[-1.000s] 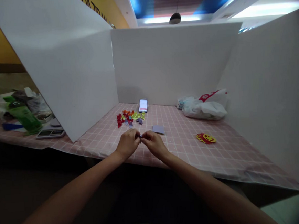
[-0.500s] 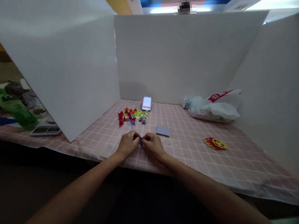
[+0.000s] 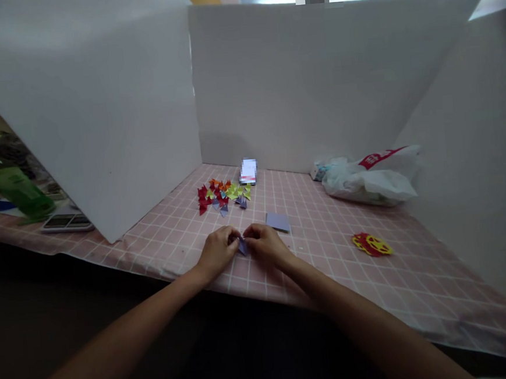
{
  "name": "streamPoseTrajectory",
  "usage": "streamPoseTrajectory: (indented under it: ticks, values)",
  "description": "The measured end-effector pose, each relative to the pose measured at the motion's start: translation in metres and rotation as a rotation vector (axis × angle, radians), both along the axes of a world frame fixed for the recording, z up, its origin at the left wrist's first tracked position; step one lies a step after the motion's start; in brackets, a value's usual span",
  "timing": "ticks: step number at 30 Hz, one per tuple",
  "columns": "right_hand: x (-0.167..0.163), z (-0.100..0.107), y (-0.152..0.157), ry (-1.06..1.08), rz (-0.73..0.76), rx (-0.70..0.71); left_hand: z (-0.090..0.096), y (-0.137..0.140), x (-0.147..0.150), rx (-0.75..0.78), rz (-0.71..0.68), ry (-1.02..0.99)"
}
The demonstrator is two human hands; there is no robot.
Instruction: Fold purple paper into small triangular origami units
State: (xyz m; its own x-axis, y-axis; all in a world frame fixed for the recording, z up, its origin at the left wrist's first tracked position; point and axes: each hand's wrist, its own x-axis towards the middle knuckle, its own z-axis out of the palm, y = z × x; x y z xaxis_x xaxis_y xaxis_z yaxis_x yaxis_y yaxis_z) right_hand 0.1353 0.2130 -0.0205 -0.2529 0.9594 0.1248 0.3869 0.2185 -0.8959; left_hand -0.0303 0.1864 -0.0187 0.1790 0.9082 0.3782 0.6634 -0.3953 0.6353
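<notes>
At two o'clock from one purple paper [image 3: 242, 248] lies one white bag [image 3: 366, 184], contents hidden, beyond one paper stack [image 3: 278, 222]. Left hand [image 3: 218, 249] and right hand [image 3: 267, 245] pinch this paper in their fingers.

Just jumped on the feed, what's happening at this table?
A person has a small purple paper piece pinched between the fingertips of the left hand and right hand, near the table's front edge. Just beyond the right hand lies a flat purple pad. Farther back, left of that pad, sits a cluster of red, orange, yellow and purple folded pieces, with a lit phone behind.
</notes>
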Motion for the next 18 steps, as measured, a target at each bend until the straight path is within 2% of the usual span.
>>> streamPoseTrajectory:
  ticks: [5,12,14,18]
  values:
    - [-0.001,0.003,0.006,0.083,0.055,-0.033,0.005,-0.004,0.0,0.052,-0.045,0.033]
    - [0.008,0.02,0.009,0.116,0.222,-0.071,0.011,-0.001,0.0,0.139,-0.123,0.155]
    - [0.009,0.025,0.012,0.063,0.242,-0.004,0.014,0.0,-0.001,0.153,-0.14,0.171]
    - [0.005,0.03,0.019,0.007,0.191,0.069,0.021,0.003,-0.002,0.163,-0.131,0.186]
